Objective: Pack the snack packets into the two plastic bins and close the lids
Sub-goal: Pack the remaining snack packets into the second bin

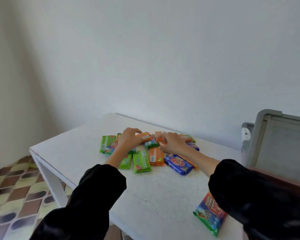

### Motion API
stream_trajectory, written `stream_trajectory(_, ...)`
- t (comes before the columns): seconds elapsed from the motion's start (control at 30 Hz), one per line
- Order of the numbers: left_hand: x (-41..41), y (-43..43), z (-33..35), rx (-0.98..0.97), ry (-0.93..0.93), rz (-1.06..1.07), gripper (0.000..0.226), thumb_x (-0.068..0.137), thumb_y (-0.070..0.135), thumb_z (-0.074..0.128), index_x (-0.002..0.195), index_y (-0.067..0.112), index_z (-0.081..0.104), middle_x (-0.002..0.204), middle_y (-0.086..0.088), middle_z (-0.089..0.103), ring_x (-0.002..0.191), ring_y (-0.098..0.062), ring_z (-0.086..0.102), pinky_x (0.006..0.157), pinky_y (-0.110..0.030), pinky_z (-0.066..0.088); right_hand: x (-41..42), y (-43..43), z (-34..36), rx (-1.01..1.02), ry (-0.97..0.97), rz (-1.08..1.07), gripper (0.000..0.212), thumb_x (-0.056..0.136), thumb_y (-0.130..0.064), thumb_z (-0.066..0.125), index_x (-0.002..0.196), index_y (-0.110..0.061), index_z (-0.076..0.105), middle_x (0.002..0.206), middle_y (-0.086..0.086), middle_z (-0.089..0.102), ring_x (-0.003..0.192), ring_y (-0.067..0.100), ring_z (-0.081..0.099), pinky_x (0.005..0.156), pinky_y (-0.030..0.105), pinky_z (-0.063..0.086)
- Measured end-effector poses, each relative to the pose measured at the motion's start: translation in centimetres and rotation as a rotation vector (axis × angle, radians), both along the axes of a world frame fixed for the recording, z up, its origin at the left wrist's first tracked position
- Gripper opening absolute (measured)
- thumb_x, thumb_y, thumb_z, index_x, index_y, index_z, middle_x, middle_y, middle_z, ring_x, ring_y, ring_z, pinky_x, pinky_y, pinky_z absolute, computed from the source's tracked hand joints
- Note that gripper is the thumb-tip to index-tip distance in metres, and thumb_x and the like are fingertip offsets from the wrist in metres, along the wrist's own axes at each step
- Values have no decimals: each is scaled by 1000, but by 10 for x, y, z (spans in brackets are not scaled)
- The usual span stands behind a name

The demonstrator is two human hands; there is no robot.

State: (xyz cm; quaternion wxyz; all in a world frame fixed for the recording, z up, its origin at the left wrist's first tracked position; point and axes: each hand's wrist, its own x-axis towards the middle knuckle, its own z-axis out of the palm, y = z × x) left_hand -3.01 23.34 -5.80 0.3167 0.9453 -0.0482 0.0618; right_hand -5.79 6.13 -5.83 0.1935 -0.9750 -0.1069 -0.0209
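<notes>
Several snack packets lie in a loose heap at the far middle of the white table (pixel 145 187): green ones (pixel 141 161), orange ones (pixel 156 156) and a blue one (pixel 178 164). My left hand (pixel 130 138) rests on the heap with its fingers curled around an orange packet (pixel 145 136). My right hand (pixel 171 142) pinches the end of another orange packet (pixel 160 140) beside it. One more colourful packet (pixel 210 215) lies alone near the front right, partly under my right sleeve. No plastic bin is in view.
A grey framed board (pixel 275 139) leans against the wall at the table's right end. The table's left edge (pixel 33 151) drops to a patterned tiled floor (pixel 12 196). A plain white wall stands close behind the table.
</notes>
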Motion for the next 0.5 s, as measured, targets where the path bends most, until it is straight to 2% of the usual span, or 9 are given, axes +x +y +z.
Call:
stream_trajectory(0.07,15,8,-19,46,27,60,39,85,30,59,121,16,60,126,-15,56,114,-29,54,83,-31,45,19,16,-18,-28,42,46,45,87,-20,59,131,-17,51,129,7,49,117,25,50,86,32,43)
stream_trajectory(0.1,22,11,-30,91,51,80,43,84,27,58,126,19,56,131,-16,49,119,-31,49,89,-35,45,28,21,-27,-45,56,51,45,88,-21,57,132,-19,50,138,11,42,125,30,44,94,35,41)
stream_trajectory(0.2,36,16,-59,160,127,144,56,84,28,58,137,27,39,148,-19,15,136,-39,22,108,-47,31,48,32,-58,-150,112,34,44,93,-25,45,137,-27,45,144,19,29,134,37,27,104,40,32)
stream_trajectory(0.3,46,16,-80,173,123,190,64,86,40,57,142,33,26,153,-20,-6,142,-40,4,112,-52,18,55,34,-81,-190,168,32,44,95,-32,40,139,-33,40,150,17,17,141,37,9,109,47,29)
stream_trajectory(0.4,52,15,-94,281,121,204,70,89,51,48,147,37,11,153,-22,-5,143,-38,6,113,-50,14,55,30,-91,-135,150,17,44,96,-32,41,140,-31,39,137,15,31,135,35,21,106,42,32)
stream_trajectory(0.5,57,18,-98,379,117,235,69,89,56,43,147,38,11,153,-21,4,140,-37,15,111,-46,20,53,27,-92,-144,113,29,41,97,-33,41,136,-24,47,133,15,36,130,32,28,104,36,31)
